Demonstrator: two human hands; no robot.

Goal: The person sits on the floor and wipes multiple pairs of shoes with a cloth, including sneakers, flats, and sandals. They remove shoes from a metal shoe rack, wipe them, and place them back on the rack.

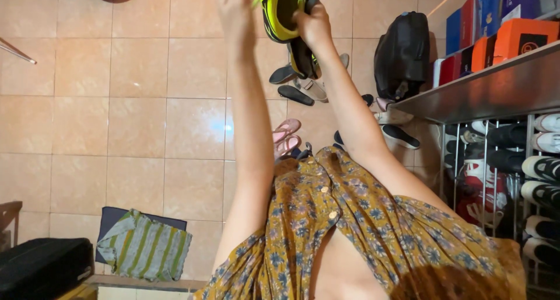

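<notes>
While both arms reach out over the tiled floor (140, 125), a black case (41, 268) lies at the lower left corner, with a green-striped cloth (146, 247) just beside it on a dark mat.

Further right, the left hand (236, 8) is raised to the top edge of the view, close to the shoe (280, 11). Its fingers are cut off by the edge, so I cannot tell whether they are spread or closed, or whether they touch the shoe.

The shoe, bright yellow and black, is held up in the air at the top centre, well above the floor. The right hand (315, 26) grips it from the right side, its fingers (303, 15) curled and pressed on the shoe's edge. A darker part hangs down below this hand.

On the floor beneath lie dark slippers (291, 84) and a pair of pink sandals (286, 138), near the yellow flowered dress (350, 236).

To the right, a black bag (402, 55) stands by a metal shelf (496, 84). Coloured boxes (519, 34), orange, red and blue, stand on the shelf. Under it, a wire rack (542, 166) holds rows of black and white shoes.
</notes>
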